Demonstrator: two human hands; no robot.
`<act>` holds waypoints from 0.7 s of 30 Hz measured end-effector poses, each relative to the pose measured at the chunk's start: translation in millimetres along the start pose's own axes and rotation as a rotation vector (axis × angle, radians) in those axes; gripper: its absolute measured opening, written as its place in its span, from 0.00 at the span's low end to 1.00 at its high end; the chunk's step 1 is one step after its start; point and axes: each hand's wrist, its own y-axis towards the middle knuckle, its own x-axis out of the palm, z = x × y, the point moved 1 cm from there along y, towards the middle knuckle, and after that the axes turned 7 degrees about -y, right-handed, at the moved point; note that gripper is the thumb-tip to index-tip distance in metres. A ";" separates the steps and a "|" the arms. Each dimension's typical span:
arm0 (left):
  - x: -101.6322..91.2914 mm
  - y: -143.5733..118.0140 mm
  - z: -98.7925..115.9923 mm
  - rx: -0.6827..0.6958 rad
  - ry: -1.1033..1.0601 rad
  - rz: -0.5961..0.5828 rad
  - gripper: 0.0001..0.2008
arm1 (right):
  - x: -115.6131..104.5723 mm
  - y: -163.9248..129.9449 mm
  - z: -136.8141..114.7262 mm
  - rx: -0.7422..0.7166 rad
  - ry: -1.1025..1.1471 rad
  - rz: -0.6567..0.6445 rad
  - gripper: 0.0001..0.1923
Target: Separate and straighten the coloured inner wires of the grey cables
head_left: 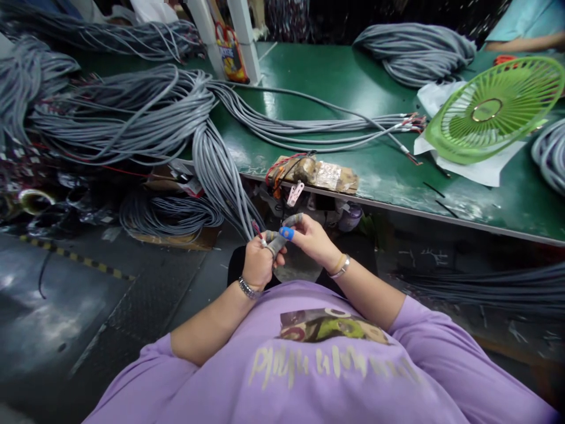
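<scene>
In front of my lap, my left hand (258,264) is closed round a grey cable, whose stripped end shows dark red wires (256,228) and a white band above the fist. My right hand (315,240) meets it from the right, thumb and forefinger pinched together beside the left fingers. Blue tape (286,233) wraps the right thumb, and grey tape covers some fingertips of both hands. What the right pinch holds is too small to make out. Just beyond the hands, a worn wooden block (338,178) with a pink clip (295,193) sits at the bench edge.
Grey cable bundles (132,121) cover the left of the green bench (304,68), some hanging over its edge. Several cable ends (408,122) lie towards the right, near a green fan (489,112). Another coil (415,53) lies at the back, near a person's arm (529,42).
</scene>
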 end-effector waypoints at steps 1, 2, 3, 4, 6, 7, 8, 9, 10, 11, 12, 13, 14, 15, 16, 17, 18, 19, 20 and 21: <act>0.2 -0.6 -0.7 0.008 0.017 -0.001 0.16 | 0.6 1.6 0.0 0.001 -0.017 -0.003 0.17; 0.3 -1.1 -1.4 0.016 0.035 -0.003 0.16 | 1.1 2.8 0.3 0.002 -0.027 -0.004 0.17; 0.5 -1.5 -2.1 0.025 0.051 -0.005 0.16 | 1.5 3.3 0.9 0.004 -0.029 -0.006 0.16; 0.7 -1.8 -2.8 0.032 0.065 -0.008 0.16 | 1.9 3.2 1.6 0.009 -0.023 -0.008 0.16; 0.9 -2.3 -4.1 0.039 0.075 -0.018 0.16 | 2.3 1.4 3.2 0.030 0.012 -0.007 0.15; 1.0 -2.4 -4.5 0.039 0.069 -0.024 0.16 | 2.4 0.0 4.2 0.045 0.039 -0.006 0.15; 1.0 -2.5 -4.9 0.039 0.057 -0.029 0.16 | 2.4 -1.5 5.3 0.059 0.071 -0.008 0.16; 1.1 -2.6 -5.0 0.039 0.041 -0.031 0.16 | 2.3 -3.0 6.4 0.071 0.103 -0.013 0.16; 1.0 -2.6 -4.9 0.039 0.024 -0.032 0.16 | 2.1 -4.4 7.5 0.079 0.132 -0.020 0.17; 0.9 -2.7 -4.6 0.036 0.008 -0.031 0.16 | 1.9 -5.5 8.6 0.083 0.155 -0.030 0.18; 0.7 -2.7 -4.1 0.034 -0.007 -0.030 0.16 | 1.6 -6.3 9.5 0.084 0.170 -0.040 0.18; 0.4 -2.7 -3.5 0.027 -0.016 -0.031 0.16 | 1.2 -6.8 10.1 0.082 0.177 -0.042 0.18; 0.0 -2.8 -2.8 0.016 -0.016 -0.041 0.16 | 0.9 -6.8 10.3 0.077 0.179 -0.036 0.18; -0.2 -2.9 -2.2 -0.004 -0.003 -0.066 0.16 | 0.9 -6.3 9.8 0.070 0.176 -0.025 0.18; -0.4 -3.2 -1.6 -0.029 0.021 -0.102 0.15 | 1.2 -5.4 8.8 0.061 0.165 -0.018 0.17; -0.5 -3.5 -1.0 -0.058 0.053 -0.143 0.15 | 2.0 -4.0 7.2 0.051 0.143 -0.020 0.17; -0.6 -4.0 -0.6 -0.088 0.086 -0.182 0.15 | 3.1 -2.1 5.2 0.041 0.113 -0.031 0.17; -0.8 -4.7 -0.2 -0.116 0.114 -0.215 0.15 | 4.4 0.3 3.1 0.030 0.080 -0.044 0.16; -0.9 -5.4 0.2 -0.139 0.138 -0.242 0.14 | 5.4 3.1 1.1 0.018 0.049 -0.045 0.15; -0.9 -6.2 0.6 -0.151 0.155 -0.263 0.14 | 5.8 6.1 -0.6 0.003 0.027 -0.022 0.15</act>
